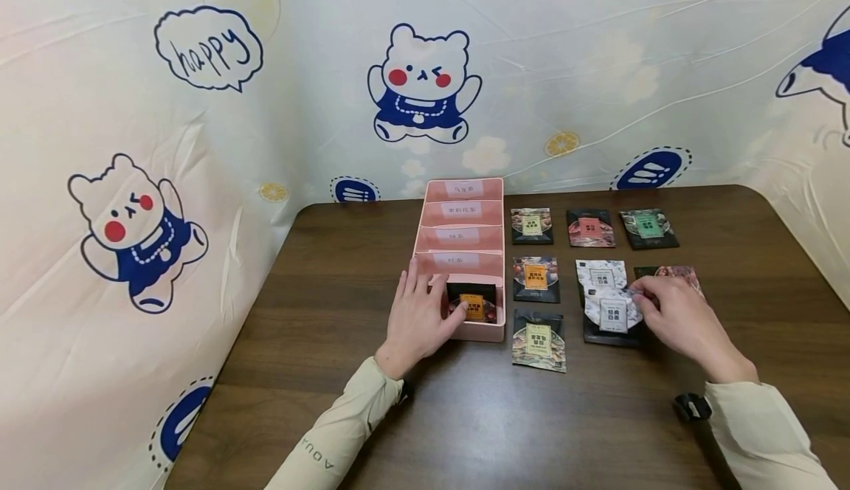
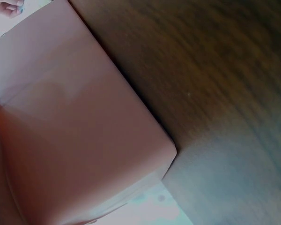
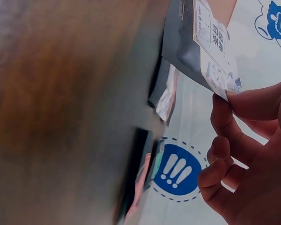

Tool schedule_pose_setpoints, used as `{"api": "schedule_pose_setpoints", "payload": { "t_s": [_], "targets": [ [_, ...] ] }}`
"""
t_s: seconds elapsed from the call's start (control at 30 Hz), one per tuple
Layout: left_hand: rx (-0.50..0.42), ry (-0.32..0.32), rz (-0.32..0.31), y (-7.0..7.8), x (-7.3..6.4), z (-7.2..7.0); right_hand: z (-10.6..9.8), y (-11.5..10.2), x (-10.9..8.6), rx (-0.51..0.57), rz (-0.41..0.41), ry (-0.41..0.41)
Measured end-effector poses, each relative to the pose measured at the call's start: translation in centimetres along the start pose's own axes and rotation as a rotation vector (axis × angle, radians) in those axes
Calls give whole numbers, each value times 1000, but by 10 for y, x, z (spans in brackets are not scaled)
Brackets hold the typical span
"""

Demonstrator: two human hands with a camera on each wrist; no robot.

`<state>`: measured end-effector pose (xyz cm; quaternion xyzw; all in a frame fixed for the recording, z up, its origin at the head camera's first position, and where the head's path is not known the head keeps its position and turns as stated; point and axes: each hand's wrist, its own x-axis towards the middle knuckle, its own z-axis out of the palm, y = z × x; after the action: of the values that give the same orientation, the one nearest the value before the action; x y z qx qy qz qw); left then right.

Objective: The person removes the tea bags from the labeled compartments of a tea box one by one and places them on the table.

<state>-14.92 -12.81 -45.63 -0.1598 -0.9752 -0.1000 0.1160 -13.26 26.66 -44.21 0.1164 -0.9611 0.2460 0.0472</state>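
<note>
In the head view my right hand (image 1: 684,320) pinches the right edge of a white-and-black tea sachet (image 1: 612,311) between thumb and forefinger. That sachet is tilted up in the right wrist view, where my right hand (image 3: 253,136) grips its corner. Behind it lies a similar white sachet (image 1: 600,274), partly covered. My left hand (image 1: 418,316) rests over the left rim of a pink divided box (image 1: 488,332), fingers extended and thumb over the front compartment. A black sachet with an orange label (image 1: 473,305) stands in that compartment. The box's side wall (image 2: 84,122) fills much of the left wrist view.
Labelled dividers (image 1: 458,236) split the box. Right of it lie a green-label sachet (image 1: 532,226), orange-label sachet (image 1: 535,279) and yellow-green-label sachet (image 1: 538,340). Farther right are a red sachet (image 1: 590,228), teal-label sachet (image 1: 648,228) and dark-red sachet (image 1: 679,274) partly behind my right hand.
</note>
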Motion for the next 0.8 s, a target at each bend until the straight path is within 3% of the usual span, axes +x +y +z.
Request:
{"api": "schedule_pose_setpoints", "payload": {
  "t_s": [0.13, 0.53, 0.8],
  "targets": [
    [8, 7, 2, 0, 0, -1, 5, 3, -3, 20, -10, -8],
    [12, 27, 15, 1, -1, -1, 12, 6, -15, 54, 97, -185],
    [12, 19, 9, 1, -1, -2, 13, 9, -19, 36, 85, -205]
  ]
}}
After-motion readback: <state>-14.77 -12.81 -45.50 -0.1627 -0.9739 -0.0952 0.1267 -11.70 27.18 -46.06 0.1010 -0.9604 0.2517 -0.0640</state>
